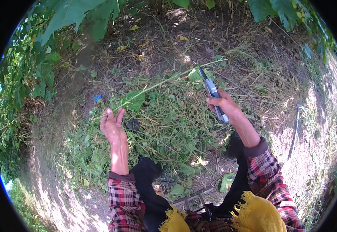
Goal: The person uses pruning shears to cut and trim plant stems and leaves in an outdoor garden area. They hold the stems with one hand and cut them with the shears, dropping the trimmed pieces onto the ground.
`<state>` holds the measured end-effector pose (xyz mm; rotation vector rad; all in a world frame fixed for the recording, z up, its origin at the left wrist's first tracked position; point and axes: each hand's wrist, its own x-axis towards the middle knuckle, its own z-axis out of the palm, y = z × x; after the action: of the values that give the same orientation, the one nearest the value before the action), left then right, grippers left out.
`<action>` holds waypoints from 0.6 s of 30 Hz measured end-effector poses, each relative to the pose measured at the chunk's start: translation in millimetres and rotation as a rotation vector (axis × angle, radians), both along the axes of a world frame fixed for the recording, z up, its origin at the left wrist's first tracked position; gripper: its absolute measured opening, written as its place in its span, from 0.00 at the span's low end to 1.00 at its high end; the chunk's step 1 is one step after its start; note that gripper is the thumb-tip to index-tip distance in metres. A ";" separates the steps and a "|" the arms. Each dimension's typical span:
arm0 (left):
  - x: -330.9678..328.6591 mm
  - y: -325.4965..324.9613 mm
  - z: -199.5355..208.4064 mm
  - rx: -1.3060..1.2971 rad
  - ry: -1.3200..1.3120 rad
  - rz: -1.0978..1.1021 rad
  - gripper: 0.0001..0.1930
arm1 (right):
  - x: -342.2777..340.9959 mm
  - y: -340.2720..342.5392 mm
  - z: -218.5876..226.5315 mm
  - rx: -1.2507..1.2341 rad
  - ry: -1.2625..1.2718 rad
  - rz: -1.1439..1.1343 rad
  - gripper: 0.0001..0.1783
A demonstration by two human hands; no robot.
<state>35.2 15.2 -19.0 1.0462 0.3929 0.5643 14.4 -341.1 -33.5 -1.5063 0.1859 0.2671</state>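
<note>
Leaf-shaded soil [155,44], with dry straw on it, surrounds a heap of cut greenery [168,123]. Over this heap's left side the left hand [113,125] lightly pinches one end of a long green stem [156,84], which slants above the heap, while at its right the right hand [224,106] grips a grey cutting tool [211,89]. Probably this is the trimming step, and next calls for placing the blade exactly against the steady stem.
</note>
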 end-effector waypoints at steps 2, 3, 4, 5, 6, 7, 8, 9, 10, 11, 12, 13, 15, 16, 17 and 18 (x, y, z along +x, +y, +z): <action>-0.3 -0.2 1.6 -0.003 0.000 0.001 0.07 | -0.2 -0.1 0.8 0.007 0.006 0.009 0.12; -0.5 0.0 2.3 0.001 -0.003 -0.001 0.07 | 0.2 0.3 0.6 -0.004 0.006 0.009 0.12; -0.7 0.3 3.2 0.005 -0.007 -0.003 0.07 | 0.8 0.7 0.1 -0.014 0.005 0.009 0.12; -0.4 -0.2 2.2 0.005 -0.008 -0.008 0.07 | 0.7 0.6 0.3 -0.028 0.006 0.006 0.12; -0.5 -0.6 1.3 0.002 -0.011 -0.021 0.07 | 0.5 0.8 0.6 -0.028 0.006 -0.006 0.12; -0.9 -1.0 0.4 -0.001 -0.013 -0.034 0.07 | 0.3 1.3 0.9 -0.029 0.005 -0.018 0.12; -1.1 -1.2 -0.4 -0.005 -0.016 -0.047 0.07 | 0.1 1.8 1.6 -0.029 0.004 -0.030 0.12; -1.2 -1.7 0.3 -0.009 -0.007 -0.055 0.07 | -0.1 1.9 2.5 -0.018 0.001 -0.036 0.12; -1.4 -2.0 1.0 -0.014 0.001 -0.064 0.07 | -0.2 2.1 3.4 -0.006 -0.002 -0.042 0.12; -1.5 -2.3 0.8 -0.018 0.010 -0.072 0.07 | -0.2 2.0 3.7 0.005 -0.005 -0.048 0.12; -1.6 -2.7 0.0 -0.011 0.003 -0.097 0.07 | 0.5 1.5 2.3 0.016 -0.009 -0.052 0.12; -1.9 -3.4 -1.1 -0.004 -0.003 -0.122 0.07 | 1.7 0.3 -0.5 0.028 -0.014 -0.057 0.12; -2.5 -3.8 -3.5 0.006 -0.014 -0.159 0.07 | 3.4 -1.5 -1.3 0.053 -0.020 -0.063 0.12; -2.9 -3.9 -4.7 0.008 -0.019 -0.172 0.07 | 4.1 -2.7 -1.6 0.065 -0.021 -0.065 0.12; -3.0 -4.1 -5.8 0.010 -0.024 -0.185 0.07 | 4.4 -3.6 -2.0 0.077 -0.023 -0.067 0.11; -3.3 -4.2 -6.4 0.009 -0.026 -0.185 0.07 | 4.6 -2.8 -1.9 0.095 -0.012 -0.086 0.11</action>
<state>31.9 11.0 -25.4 1.0703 0.2676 0.4143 19.0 -344.0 -35.4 -1.4018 0.2252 0.1957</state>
